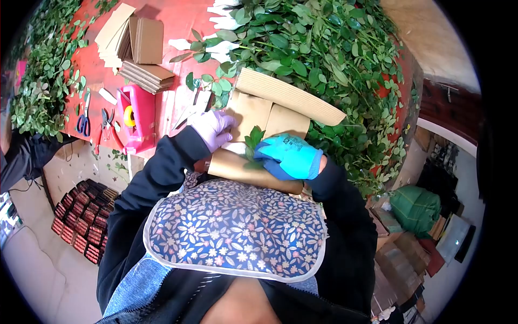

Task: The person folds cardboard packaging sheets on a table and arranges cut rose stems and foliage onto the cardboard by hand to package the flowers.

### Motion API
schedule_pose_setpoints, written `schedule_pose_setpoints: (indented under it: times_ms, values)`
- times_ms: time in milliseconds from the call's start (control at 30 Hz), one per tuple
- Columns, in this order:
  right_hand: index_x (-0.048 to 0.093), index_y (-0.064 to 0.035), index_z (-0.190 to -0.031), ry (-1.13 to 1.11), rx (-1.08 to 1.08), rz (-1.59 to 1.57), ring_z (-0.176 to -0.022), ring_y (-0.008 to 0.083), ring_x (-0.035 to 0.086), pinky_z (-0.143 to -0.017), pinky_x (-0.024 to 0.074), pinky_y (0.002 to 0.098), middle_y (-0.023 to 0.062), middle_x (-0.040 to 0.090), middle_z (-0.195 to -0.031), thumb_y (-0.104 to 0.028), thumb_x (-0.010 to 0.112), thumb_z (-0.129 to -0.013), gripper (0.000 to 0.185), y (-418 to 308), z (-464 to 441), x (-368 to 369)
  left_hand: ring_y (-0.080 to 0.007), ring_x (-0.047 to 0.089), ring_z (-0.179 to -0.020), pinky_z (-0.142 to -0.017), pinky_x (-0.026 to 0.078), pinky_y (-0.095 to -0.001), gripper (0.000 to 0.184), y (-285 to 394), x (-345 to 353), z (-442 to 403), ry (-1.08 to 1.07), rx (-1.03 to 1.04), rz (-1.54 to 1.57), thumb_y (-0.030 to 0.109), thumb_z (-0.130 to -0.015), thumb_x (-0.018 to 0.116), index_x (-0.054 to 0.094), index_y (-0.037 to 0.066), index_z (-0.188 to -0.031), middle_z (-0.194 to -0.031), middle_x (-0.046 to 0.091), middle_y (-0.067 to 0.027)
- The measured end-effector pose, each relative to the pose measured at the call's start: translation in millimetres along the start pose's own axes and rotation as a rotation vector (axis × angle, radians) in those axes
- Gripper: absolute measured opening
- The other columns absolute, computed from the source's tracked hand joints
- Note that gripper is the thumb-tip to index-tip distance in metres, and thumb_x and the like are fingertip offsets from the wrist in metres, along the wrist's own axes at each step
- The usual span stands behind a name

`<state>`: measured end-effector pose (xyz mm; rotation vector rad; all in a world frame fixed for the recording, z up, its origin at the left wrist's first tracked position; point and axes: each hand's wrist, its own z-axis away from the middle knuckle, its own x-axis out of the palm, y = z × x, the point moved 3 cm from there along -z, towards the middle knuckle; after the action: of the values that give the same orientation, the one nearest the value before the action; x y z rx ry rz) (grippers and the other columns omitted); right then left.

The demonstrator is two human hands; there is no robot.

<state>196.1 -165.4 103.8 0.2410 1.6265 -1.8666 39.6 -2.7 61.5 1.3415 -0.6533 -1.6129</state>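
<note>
My left hand [214, 130], in a thin purple glove, is closed with curled fingers at the left edge of a sheet of brown corrugated cardboard [252, 110]. What it holds, if anything, is hidden. Just below its fingers shows a white piece [235, 147], perhaps a sleeved flower head. My right hand [290, 157], in a blue coated glove, is closed around a leafy green stem [254, 138] over the cardboard. The sheet's far edge [291, 96] curls up, and its near edge [251, 174] rolls toward my flowered apron [237, 229].
Leafy stems [324, 59] heap at the right of the red table, some with white-sleeved heads [224, 21]. At left are a pink tape dispenser [137, 119], pruning shears [108, 125], scissors [84, 116] and stacked cardboard pieces [145, 75]. More foliage [38, 81] lies far left.
</note>
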Motion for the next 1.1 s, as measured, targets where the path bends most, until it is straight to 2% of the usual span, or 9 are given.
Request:
schedule_pose_setpoints:
  times_ms: [133, 300, 367, 433, 467, 633, 700, 900, 1100]
  values:
    - [0.064, -0.0046, -0.083, 0.093, -0.104, 0.014, -0.072, 0.0381, 0.062, -0.066, 0.05, 0.0465, 0.0169, 0.063, -0.081, -0.012, 0.059, -0.08, 0.01, 3.9, 3.7, 4.4, -0.0301, 0.064, -0.081, -0.076, 0.052, -0.0378, 0.032, 5.9, -6.7, -5.1, -0.1, -0.01, 0.01, 0.006, -0.078, 0.073, 0.064, -0.001, -0.109, -0.091, 0.065, -0.0157]
    - [0.066, -0.0024, -0.079, 0.032, -0.031, 0.01, -0.074, 0.0378, 0.064, -0.068, 0.0513, 0.0456, 0.0191, 0.066, -0.081, -0.015, 0.057, -0.081, 0.016, 3.3, 2.8, 4.2, -0.0334, 0.066, -0.085, -0.077, 0.052, -0.0404, 0.044, 16.8, -7.0, -11.2, -0.131, -0.026, -0.193, 0.029, -0.077, 0.08, 0.068, 0.003, -0.11, -0.093, 0.067, -0.0164]
    - [0.068, -0.0028, -0.082, 0.037, -0.055, 0.002, -0.076, 0.0378, 0.065, -0.069, 0.0517, 0.0461, 0.0189, 0.067, -0.083, -0.016, 0.057, -0.082, 0.017, 7.0, 5.1, 2.9, -0.0336, 0.066, -0.084, -0.078, 0.052, -0.0408, 0.038, 24.3, -10.2, -12.8, -0.167, -0.062, -0.239, 0.024, -0.077, 0.077, 0.068, 0.004, -0.107, -0.093, 0.067, -0.0164]
    - [0.069, -0.004, -0.105, -0.055, 0.014, 0.013, -0.091, 0.0361, 0.065, -0.081, 0.0528, 0.0429, 0.0162, 0.068, -0.1, -0.013, 0.06, -0.083, 0.026, 6.9, 7.0, 3.8, -0.0334, 0.066, -0.084, -0.079, 0.052, -0.0407, 0.03, 15.0, -7.5, -12.0, -0.174, -0.04, -0.219, 0.016, -0.077, 0.073, 0.068, 0.005, -0.105, -0.093, 0.067, -0.016]
    - [0.068, -0.0044, -0.09, 0.11, -0.025, -0.016, -0.078, 0.0385, 0.064, -0.071, 0.052, 0.0463, 0.0172, 0.067, -0.087, -0.016, 0.055, -0.085, 0.018, 6.7, 10.2, 4.9, -0.0326, 0.066, -0.083, -0.078, 0.053, -0.0402, 0.027, 14.4, -9.7, -10.6, -0.154, -0.019, -0.184, 0.011, -0.076, 0.069, 0.068, 0.005, -0.102, -0.09, 0.067, -0.0153]
    - [0.069, -0.0039, -0.106, 0.026, 0.064, -0.129, -0.095, 0.0382, 0.065, -0.085, 0.052, 0.0437, 0.0177, 0.069, -0.104, -0.013, 0.057, -0.086, 0.025, -4.4, 12.5, 5.9, -0.0344, 0.066, -0.082, -0.076, 0.053, -0.0413, 0.017, 0.8, -15.9, -1.6, -0.055, 0.054, -0.13, 0.005, -0.078, 0.067, 0.071, 0.007, -0.095, -0.086, 0.068, -0.0127]
    - [0.069, -0.004, -0.108, 0.07, 0.05, -0.117, -0.096, 0.037, 0.065, -0.087, 0.052, 0.0433, 0.0168, 0.069, -0.106, -0.013, 0.058, -0.087, 0.025, -5.7, 12.8, 4.8, -0.0328, 0.067, -0.079, -0.076, 0.053, -0.0388, 0.014, 1.7, -20.9, 2.6, -0.03, 0.085, -0.163, 0.01, -0.08, 0.07, 0.072, 0.006, -0.094, -0.083, 0.07, -0.0129]
    - [0.069, -0.0039, -0.107, 0.073, -0.026, -0.108, -0.096, 0.0349, 0.066, -0.086, 0.0527, 0.0423, 0.0162, 0.069, -0.105, -0.01, 0.061, -0.085, 0.024, -2.7, 9.6, 3.5, -0.0291, 0.068, -0.076, -0.074, 0.052, -0.0364, 0.018, 10.0, -10.6, 0.6, -0.282, -0.13, -0.023, 0.02, -0.083, 0.073, 0.072, 0.005, -0.093, -0.081, 0.07, -0.0117]
    - [0.069, -0.0041, -0.106, 0.08, -0.062, -0.086, -0.095, 0.0346, 0.066, -0.086, 0.0528, 0.0427, 0.0159, 0.068, -0.108, -0.011, 0.064, -0.083, 0.024, -3.5, 9.2, 0.9, -0.0296, 0.066, -0.08, -0.073, 0.051, -0.0389, 0.014, -2.4, 4.6, 8.3, -0.219, 0.03, -0.087, 0.019, -0.083, 0.072, 0.071, 0.008, -0.091, -0.082, 0.068, -0.0093]
